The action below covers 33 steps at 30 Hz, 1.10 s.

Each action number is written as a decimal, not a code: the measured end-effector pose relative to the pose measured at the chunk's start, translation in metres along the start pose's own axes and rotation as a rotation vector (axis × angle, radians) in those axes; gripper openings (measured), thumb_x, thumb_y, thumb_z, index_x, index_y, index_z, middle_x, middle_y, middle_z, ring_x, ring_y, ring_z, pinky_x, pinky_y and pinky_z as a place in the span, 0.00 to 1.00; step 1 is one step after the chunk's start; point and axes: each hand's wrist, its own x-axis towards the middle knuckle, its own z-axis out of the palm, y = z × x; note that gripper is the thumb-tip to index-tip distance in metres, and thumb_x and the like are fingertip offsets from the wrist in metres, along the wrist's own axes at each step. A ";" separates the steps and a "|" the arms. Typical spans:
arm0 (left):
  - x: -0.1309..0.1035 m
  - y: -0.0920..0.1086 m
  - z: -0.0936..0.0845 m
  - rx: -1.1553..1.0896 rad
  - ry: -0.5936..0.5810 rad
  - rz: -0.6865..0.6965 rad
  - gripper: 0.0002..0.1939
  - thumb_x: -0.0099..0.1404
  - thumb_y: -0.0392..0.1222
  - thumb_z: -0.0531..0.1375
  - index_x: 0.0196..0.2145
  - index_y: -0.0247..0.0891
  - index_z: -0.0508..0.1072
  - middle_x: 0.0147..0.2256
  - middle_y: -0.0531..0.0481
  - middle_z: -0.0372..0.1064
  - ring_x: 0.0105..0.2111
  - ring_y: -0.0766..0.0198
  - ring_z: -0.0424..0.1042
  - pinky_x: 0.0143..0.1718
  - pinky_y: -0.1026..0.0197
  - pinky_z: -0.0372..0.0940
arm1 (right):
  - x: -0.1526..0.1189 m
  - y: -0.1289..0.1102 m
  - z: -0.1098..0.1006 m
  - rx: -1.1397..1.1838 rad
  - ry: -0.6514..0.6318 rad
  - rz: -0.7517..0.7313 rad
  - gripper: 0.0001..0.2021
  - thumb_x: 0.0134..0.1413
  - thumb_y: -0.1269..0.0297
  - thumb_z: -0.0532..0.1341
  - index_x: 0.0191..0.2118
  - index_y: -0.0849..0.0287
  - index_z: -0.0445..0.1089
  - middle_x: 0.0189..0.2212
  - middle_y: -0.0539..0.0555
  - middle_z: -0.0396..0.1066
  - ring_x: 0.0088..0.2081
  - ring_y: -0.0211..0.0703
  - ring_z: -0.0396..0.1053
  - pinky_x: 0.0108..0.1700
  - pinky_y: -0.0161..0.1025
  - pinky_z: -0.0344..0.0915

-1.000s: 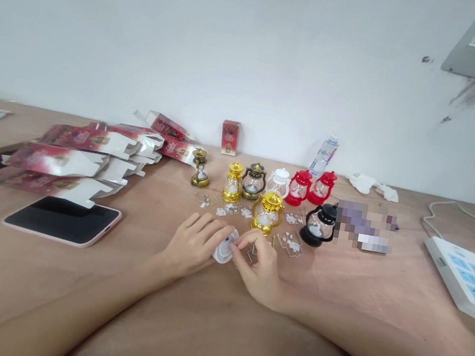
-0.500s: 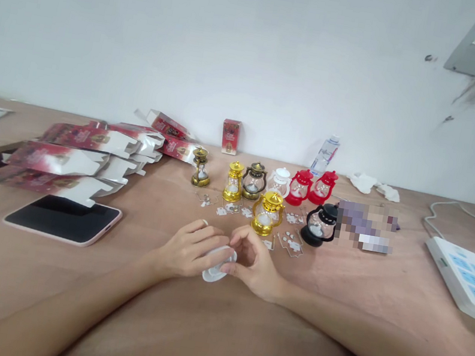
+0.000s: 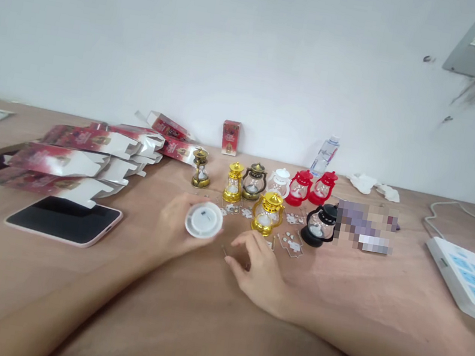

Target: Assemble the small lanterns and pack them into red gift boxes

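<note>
Cupping a round white piece (image 3: 203,221), the left hand (image 3: 171,225) curls around its side, fingers wrapped behind it. The piece shows its round face to the person, so its axis seems to point up and back toward the viewer; its depth is hidden behind that face. The right hand (image 3: 260,274) is empty of the white piece, its thumb and forefinger tips parted with a gap between them. A thin piece (image 3: 224,251) shows just beside that thumb; whether the right hand grips it cannot be told.

The relation that matters is this: from the right hand's fingertips, the white piece lies to the left and a little farther forward, near but not touching. The left hand is the nearer one, already in contact, so any meeting of the two would seem to call for the right hand to travel leftward over the worktop (image 3: 194,329).

Ahead of the right hand stand a gold lantern (image 3: 266,216) and, farther right, a black lantern (image 3: 317,226), with loose parts (image 3: 291,245) near both. Left of the left hand lies a phone (image 3: 64,220).
</note>
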 end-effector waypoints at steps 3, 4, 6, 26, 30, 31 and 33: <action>0.006 -0.004 -0.002 -0.195 0.041 -0.434 0.22 0.53 0.55 0.64 0.38 0.38 0.66 0.32 0.51 0.71 0.30 0.60 0.72 0.30 0.61 0.65 | -0.004 0.002 0.000 -0.359 -0.062 -0.177 0.07 0.52 0.74 0.59 0.37 0.58 0.64 0.33 0.58 0.70 0.38 0.52 0.65 0.37 0.46 0.64; 0.007 -0.005 -0.001 -0.288 0.044 -0.546 0.21 0.53 0.56 0.63 0.37 0.38 0.66 0.31 0.51 0.71 0.29 0.61 0.71 0.29 0.61 0.65 | -0.004 0.004 0.001 -0.425 -0.074 -0.222 0.06 0.52 0.75 0.58 0.36 0.58 0.64 0.30 0.58 0.70 0.36 0.51 0.64 0.36 0.45 0.64; 0.008 -0.008 0.002 -0.454 0.056 -0.706 0.20 0.54 0.57 0.62 0.35 0.38 0.67 0.29 0.52 0.69 0.28 0.62 0.69 0.28 0.62 0.64 | -0.003 0.007 0.001 -0.495 -0.085 -0.321 0.08 0.53 0.78 0.56 0.35 0.58 0.65 0.26 0.56 0.69 0.33 0.49 0.63 0.32 0.43 0.62; 0.009 0.012 0.017 -1.012 0.051 -1.372 0.18 0.49 0.48 0.66 0.34 0.34 0.72 0.29 0.50 0.72 0.26 0.63 0.72 0.24 0.64 0.70 | 0.006 0.013 -0.001 0.361 0.138 -0.145 0.08 0.63 0.74 0.46 0.39 0.53 0.54 0.32 0.50 0.58 0.28 0.37 0.60 0.32 0.37 0.62; 0.005 0.019 0.020 -1.049 0.012 -1.369 0.18 0.50 0.48 0.66 0.35 0.34 0.71 0.31 0.50 0.73 0.28 0.64 0.72 0.26 0.63 0.71 | 0.005 0.012 -0.001 0.457 0.132 -0.087 0.04 0.65 0.69 0.46 0.39 0.53 0.55 0.36 0.51 0.57 0.27 0.36 0.57 0.29 0.36 0.59; 0.004 0.020 0.021 -1.044 0.003 -1.369 0.18 0.49 0.49 0.66 0.35 0.34 0.71 0.31 0.49 0.72 0.28 0.64 0.71 0.26 0.63 0.71 | 0.004 0.011 -0.001 0.466 0.140 -0.082 0.04 0.65 0.68 0.47 0.39 0.53 0.55 0.35 0.51 0.57 0.28 0.36 0.57 0.29 0.37 0.59; 0.003 0.020 0.021 -1.033 -0.008 -1.368 0.19 0.49 0.49 0.67 0.35 0.34 0.71 0.30 0.50 0.72 0.27 0.64 0.71 0.27 0.63 0.71 | 0.004 0.009 -0.002 0.478 0.151 -0.089 0.04 0.65 0.68 0.47 0.39 0.53 0.55 0.35 0.52 0.57 0.29 0.37 0.57 0.30 0.37 0.59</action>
